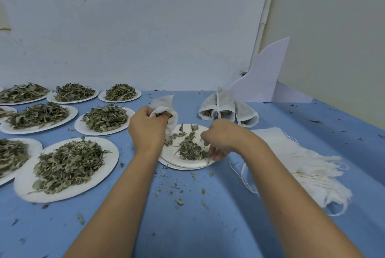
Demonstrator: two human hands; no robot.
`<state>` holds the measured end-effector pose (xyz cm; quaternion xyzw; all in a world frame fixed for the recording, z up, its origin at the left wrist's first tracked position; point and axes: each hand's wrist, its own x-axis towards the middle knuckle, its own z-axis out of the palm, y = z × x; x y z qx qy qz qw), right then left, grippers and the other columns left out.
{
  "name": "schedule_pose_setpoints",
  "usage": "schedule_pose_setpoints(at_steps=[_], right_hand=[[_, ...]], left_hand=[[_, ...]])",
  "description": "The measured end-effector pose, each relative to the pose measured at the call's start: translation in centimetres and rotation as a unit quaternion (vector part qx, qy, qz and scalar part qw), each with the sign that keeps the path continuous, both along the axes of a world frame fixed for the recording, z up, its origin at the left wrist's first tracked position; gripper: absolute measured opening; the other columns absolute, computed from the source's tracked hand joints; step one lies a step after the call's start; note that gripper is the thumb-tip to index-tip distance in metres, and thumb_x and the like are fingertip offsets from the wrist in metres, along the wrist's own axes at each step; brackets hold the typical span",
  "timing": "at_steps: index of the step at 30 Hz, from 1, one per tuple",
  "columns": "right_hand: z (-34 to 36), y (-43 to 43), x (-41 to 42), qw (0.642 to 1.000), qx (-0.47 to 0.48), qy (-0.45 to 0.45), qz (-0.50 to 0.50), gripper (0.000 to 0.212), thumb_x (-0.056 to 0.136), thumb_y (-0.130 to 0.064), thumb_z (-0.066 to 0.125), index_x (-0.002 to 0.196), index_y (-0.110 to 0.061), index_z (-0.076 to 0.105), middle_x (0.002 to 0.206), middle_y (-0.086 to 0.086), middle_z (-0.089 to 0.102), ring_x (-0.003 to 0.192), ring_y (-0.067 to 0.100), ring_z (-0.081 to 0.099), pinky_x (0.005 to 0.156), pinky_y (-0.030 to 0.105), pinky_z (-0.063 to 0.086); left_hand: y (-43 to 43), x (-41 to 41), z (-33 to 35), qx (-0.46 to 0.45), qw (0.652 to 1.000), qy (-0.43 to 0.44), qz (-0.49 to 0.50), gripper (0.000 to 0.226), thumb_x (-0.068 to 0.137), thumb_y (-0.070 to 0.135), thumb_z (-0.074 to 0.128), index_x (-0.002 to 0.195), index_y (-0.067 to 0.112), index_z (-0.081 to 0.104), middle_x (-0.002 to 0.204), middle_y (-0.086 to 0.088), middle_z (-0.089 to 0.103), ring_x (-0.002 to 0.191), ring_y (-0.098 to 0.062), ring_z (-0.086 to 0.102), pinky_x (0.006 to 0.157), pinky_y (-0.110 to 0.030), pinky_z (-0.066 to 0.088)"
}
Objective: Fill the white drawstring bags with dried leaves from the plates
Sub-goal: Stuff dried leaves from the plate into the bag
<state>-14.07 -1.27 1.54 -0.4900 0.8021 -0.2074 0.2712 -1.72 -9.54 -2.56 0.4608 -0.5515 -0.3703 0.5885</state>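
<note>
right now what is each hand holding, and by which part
Left hand grips a white bag by its open mouth. Right hand pinches dried leaves on the plate.

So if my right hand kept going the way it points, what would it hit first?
Probably the small pile of dried leaves on the plate in front: the right hand points down and left, fingers right beside it. Depth is unclear from one view.

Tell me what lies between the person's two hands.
In the head view, a white plate with a small heap of dried leaves lies between the left hand, which grips a white bag, and the right hand.
</note>
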Motion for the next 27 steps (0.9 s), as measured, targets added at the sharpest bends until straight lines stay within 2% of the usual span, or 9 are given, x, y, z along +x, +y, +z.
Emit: schedule_pose_setpoints(at_steps=[4,8,12,14,15,17,20,24,27], right_hand=[[-0.8,-0.8,0.5,0.999,-0.025,-0.021,-0.006,0.026,0.091,-0.005,0.040,0.092,0.007,0.063,0.073,0.016,0.066,0.059,0.026,0.061,0.066,0.033,0.057],[-1.7,-1.8,1.1,0.985,-0.078,-0.154,-0.012,0.025,0.088,-0.001,0.043,0.073,0.000,0.063,0.071,0.012,0.065,0.074,0.029,0.065,0.087,0.041,0.055],[-2.9,-2.7,0.8,0.951,-0.205,-0.220,-0.068,0.016,0.088,-0.003,0.051,0.073,-0.004,0.057,0.080,0.012,0.063,0.072,0.024,0.065,0.084,0.041,0.056],[-3.7,-2.8,0.4,0.949,-0.283,-0.122,-0.074,0.007,0.086,-0.014,0.059,0.089,-0.008,0.060,0.092,0.004,0.064,0.077,0.018,0.065,0.083,0.040,0.055],[-4.1,-2.9,0.1,0.954,-0.295,-0.022,-0.055,0.021,0.085,-0.026,0.064,0.102,-0.013,0.061,0.107,0.002,0.060,0.093,0.017,0.061,0.088,0.036,0.051],[-5.2,-3.5,-0.2,0.960,-0.256,0.105,0.032,0.065,0.078,-0.056,0.066,0.134,-0.027,0.047,0.144,0.001,0.034,0.132,0.020,0.032,0.105,0.035,0.032],[-6.2,-5.0,0.0,0.973,-0.147,0.130,0.125,0.096,0.069,-0.079,0.054,0.148,-0.045,0.012,0.160,-0.005,-0.011,0.146,0.022,-0.014,0.117,0.045,0.002],[-6.5,-6.4,0.4,0.961,-0.096,0.189,0.176,0.085,0.079,-0.073,0.048,0.150,-0.035,0.020,0.161,0.004,0.003,0.147,0.028,-0.005,0.119,0.046,0.002],[-6.4,-6.3,0.7,0.954,-0.151,0.150,0.211,0.058,0.089,-0.054,0.055,0.139,-0.026,0.046,0.149,0.004,0.039,0.136,0.023,0.032,0.106,0.034,0.030]], left_hand=[[0.0,0.1,0.0,0.011,1.000,0.004,-0.006,0.044,0.081,0.010,0.070,0.055,0.019,0.036,0.054,0.005,0.038,0.049,-0.011,0.030,0.048,-0.024,0.024],[0.1,0.1,0.1,0.015,1.000,0.009,-0.002,0.047,0.081,0.012,0.071,0.054,0.018,0.032,0.053,0.004,0.034,0.049,-0.013,0.028,0.045,-0.021,0.024],[-0.1,0.4,0.2,0.019,1.000,0.025,-0.002,0.044,0.081,0.014,0.071,0.057,0.016,0.034,0.055,0.001,0.037,0.052,-0.015,0.030,0.050,-0.026,0.027],[-0.2,0.5,0.3,0.019,0.999,0.030,0.003,0.043,0.082,0.015,0.071,0.058,0.015,0.035,0.056,0.001,0.038,0.051,-0.014,0.031,0.045,-0.021,0.028],[-0.2,0.5,0.3,0.018,0.999,0.033,0.007,0.043,0.082,0.015,0.071,0.058,0.015,0.035,0.056,0.002,0.038,0.051,-0.013,0.031,0.043,-0.018,0.027],[-0.2,0.5,0.4,0.013,0.999,0.039,0.014,0.045,0.082,0.015,0.071,0.057,0.016,0.034,0.055,0.003,0.036,0.050,-0.012,0.030,0.042,-0.018,0.026],[-0.2,0.5,0.4,0.015,0.999,0.050,0.011,0.044,0.081,0.015,0.071,0.057,0.018,0.034,0.054,0.003,0.037,0.049,-0.012,0.030,0.048,-0.025,0.027],[-0.2,0.7,0.3,0.018,0.998,0.065,0.008,0.046,0.081,0.014,0.071,0.056,0.019,0.033,0.051,0.006,0.035,0.046,-0.011,0.029,0.047,-0.024,0.026],[-0.3,0.6,0.3,0.013,0.998,0.063,0.009,0.046,0.081,0.013,0.072,0.055,0.019,0.034,0.052,0.005,0.036,0.047,-0.011,0.030,0.041,-0.016,0.027]])
